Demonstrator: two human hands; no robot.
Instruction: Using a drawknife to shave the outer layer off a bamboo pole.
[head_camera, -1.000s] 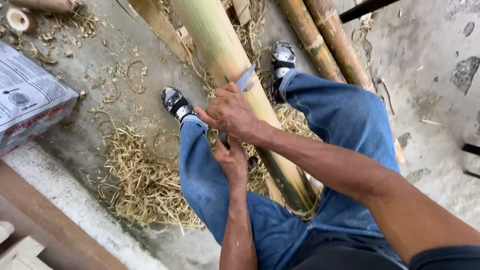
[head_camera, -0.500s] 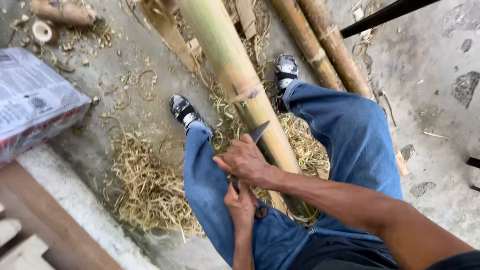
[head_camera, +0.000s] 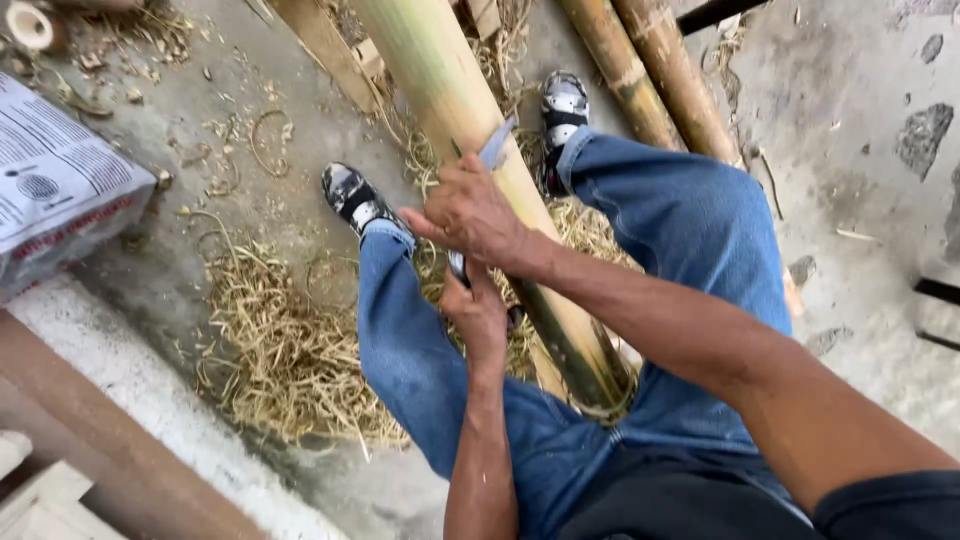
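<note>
Both hands have slid farther up the bamboo pole (head_camera: 450, 90) since half a second ago, carrying the blade (head_camera: 495, 145) away from the body. Now the right hand (head_camera: 470, 212) lies curled over the blade's back, pressing it against the pole, while the left hand (head_camera: 478, 315) grips the handle end just nearer, fingers closed tight. That blade points far and slightly right, its tip showing past the right hand's knuckles. Between the knees runs the pole, its long axis going from the near right lap to the far left. Pale shavings (head_camera: 285, 350) heap on the concrete at left. A printed sack (head_camera: 55, 195) sits far left; contents hidden.
</note>
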